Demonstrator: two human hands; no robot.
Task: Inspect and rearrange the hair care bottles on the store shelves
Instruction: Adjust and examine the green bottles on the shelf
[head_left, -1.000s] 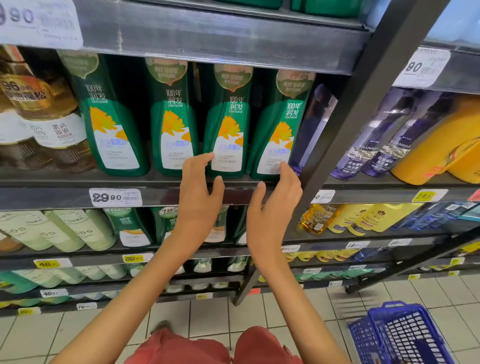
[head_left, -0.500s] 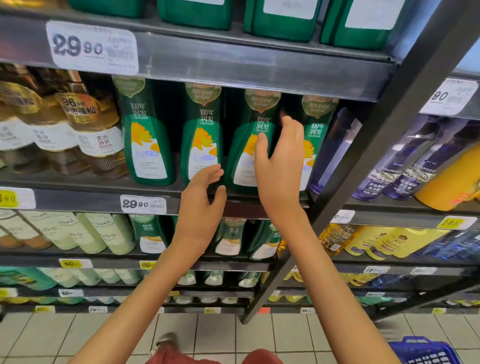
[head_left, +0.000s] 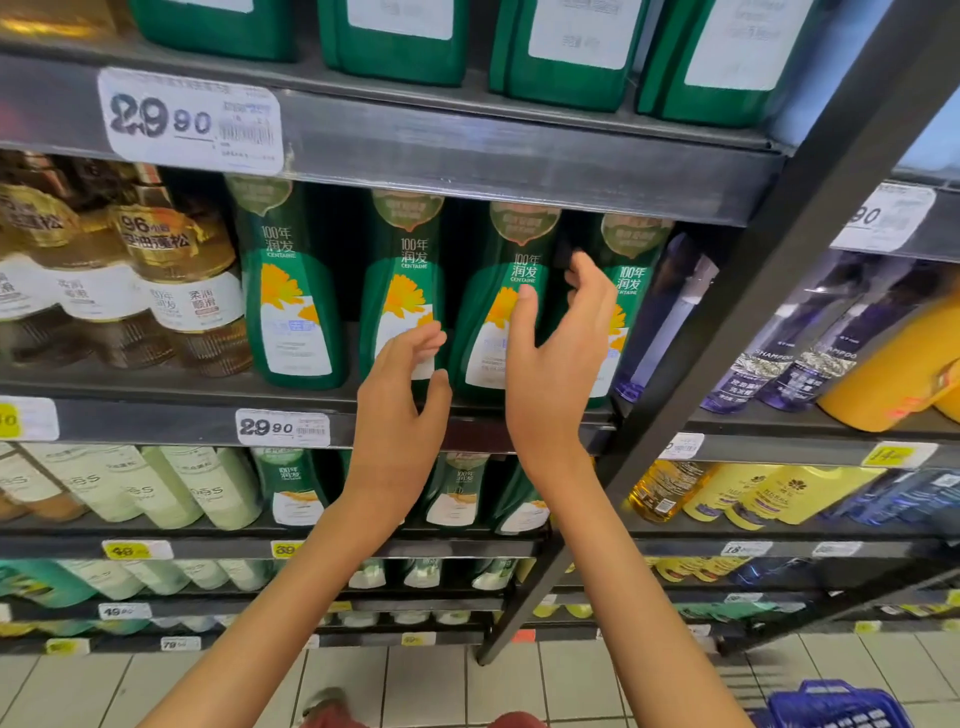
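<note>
At nine o'clock of the view stand gold-labelled bottles (head_left: 176, 270), and just at their three o'clock begins the row this task concerns: four green Centaine bottles, upright and close together on the middle shelf (head_left: 156, 421). The first green bottle (head_left: 296, 312) stands untouched. The left hand (head_left: 400, 405) hovers before the lower label of the second green bottle (head_left: 402, 291), half-open with fingers loosely curved, holding nothing. The right hand (head_left: 558, 374) lays its thumb (head_left: 524, 312) on the front of the third green bottle (head_left: 488, 332), while its curled fingers (head_left: 587, 273) reach into the dark gap at that bottle's three o'clock; whether they have really clamped it I cannot tell, since the gap swallows the tips. Pulling from here could go badly: the fourth green bottle (head_left: 634, 280) sits just beside, so a sideways tug may rock it against the purple bottle (head_left: 675, 306), and lifting toward twelve o'clock could knock the cap on the upper shelf (head_left: 519, 161). That shelf's edge hides the green caps, the right hand covers much of the fourth bottle's label, and the blue basket (head_left: 831, 706) at five o'clock is cut off by the frame.
</note>
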